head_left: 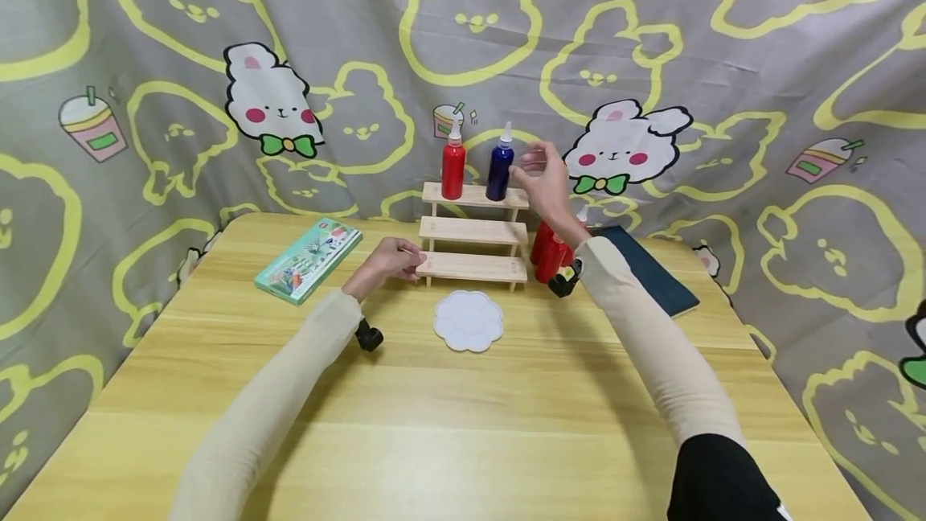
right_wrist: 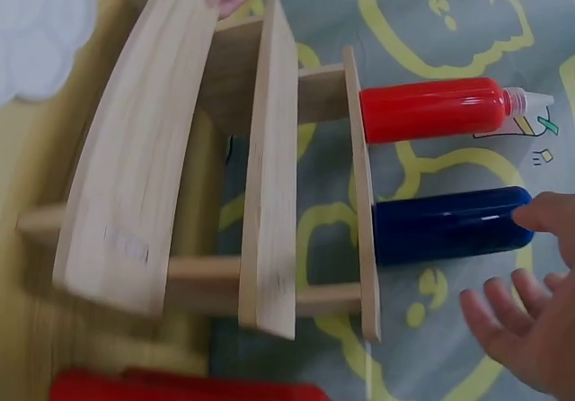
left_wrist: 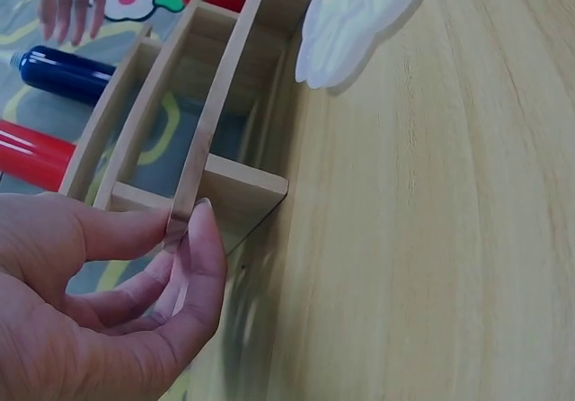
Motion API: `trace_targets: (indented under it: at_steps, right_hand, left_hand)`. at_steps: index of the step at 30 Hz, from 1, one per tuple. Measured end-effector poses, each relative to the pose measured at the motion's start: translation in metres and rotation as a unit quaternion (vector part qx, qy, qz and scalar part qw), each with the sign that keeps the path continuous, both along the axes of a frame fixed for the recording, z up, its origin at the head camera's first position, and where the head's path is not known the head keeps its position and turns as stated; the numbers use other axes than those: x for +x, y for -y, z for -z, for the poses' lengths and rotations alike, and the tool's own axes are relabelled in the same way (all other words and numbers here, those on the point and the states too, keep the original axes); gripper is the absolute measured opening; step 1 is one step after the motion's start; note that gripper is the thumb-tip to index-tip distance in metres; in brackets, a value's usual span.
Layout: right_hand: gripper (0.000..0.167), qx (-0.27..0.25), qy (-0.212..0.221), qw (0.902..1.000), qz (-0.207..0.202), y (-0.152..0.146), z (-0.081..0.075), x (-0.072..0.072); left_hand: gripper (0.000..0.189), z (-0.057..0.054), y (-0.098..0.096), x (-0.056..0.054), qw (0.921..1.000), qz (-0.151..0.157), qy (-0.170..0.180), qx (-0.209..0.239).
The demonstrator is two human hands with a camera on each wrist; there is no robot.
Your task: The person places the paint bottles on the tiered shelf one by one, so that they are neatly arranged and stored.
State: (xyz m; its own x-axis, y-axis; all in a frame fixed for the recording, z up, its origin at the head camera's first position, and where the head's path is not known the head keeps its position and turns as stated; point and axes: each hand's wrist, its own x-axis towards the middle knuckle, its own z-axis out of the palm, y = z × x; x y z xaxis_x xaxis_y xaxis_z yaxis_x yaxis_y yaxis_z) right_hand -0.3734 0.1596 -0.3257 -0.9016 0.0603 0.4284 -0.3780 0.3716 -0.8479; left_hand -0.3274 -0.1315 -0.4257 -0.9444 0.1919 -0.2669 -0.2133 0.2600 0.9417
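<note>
A three-tier wooden stand [head_left: 473, 230] sits toward the back of the table. On its top tier stand a red squeeze bottle [head_left: 452, 171] and, to the right, a dark blue squeeze bottle [head_left: 499, 171], both upright with pointed clear nozzles. My left hand [head_left: 391, 258] pinches the left end of the lowest tier between thumb and fingers, clearly seen in the left wrist view. Just right of the blue bottle is my right hand [head_left: 544, 179], its fingers spread and loosely bent. In the right wrist view the thumb overlaps the bottle's upper end; contact is uncertain.
Several red bottles [head_left: 551, 257] stand right of the stand, partly hidden by my right arm. Behind that arm lies a dark flat board [head_left: 651, 276]. A white flower-shaped palette [head_left: 468, 322] lies in front, and a green illustrated box [head_left: 309, 261] lies left. A patterned curtain [head_left: 347, 14] hangs behind.
</note>
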Motion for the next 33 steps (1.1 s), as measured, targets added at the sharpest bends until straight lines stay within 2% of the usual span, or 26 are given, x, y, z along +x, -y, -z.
trace_targets:
  at_steps: [4,7,16,19,27,33]
  right_hand:
    - [0.042,0.009,-0.049,0.9988,-0.006,-0.01,-0.001,0.005]
    - [0.036,0.016,-0.066,0.9977,-0.006,-0.02,-0.001,0.009]
    - [0.035,0.043,-0.02,0.9988,-0.009,-0.043,0.004,0.03]
    - [0.034,0.054,-0.014,0.9984,-0.011,-0.047,0.001,0.039]
    - [0.031,0.069,0.016,0.9974,-0.014,-0.068,0.007,0.046]
    - [0.033,0.077,0.017,0.9967,-0.02,-0.082,0.012,0.051]
  left_hand:
    - [0.029,-0.001,-0.001,0.0,1.0,-0.005,-0.003,-0.006]
    - [0.028,-0.003,-0.003,-0.001,0.9999,-0.005,-0.007,-0.01]
    - [0.031,-0.004,-0.002,0.0,0.9997,-0.004,-0.012,-0.02]
    - [0.03,-0.003,-0.002,0.0,0.9997,-0.004,-0.012,-0.019]
    - [0.03,-0.001,-0.001,-0.002,0.9998,-0.003,-0.012,-0.013]
    - [0.029,-0.002,-0.002,0.0,0.9999,-0.003,-0.011,-0.013]
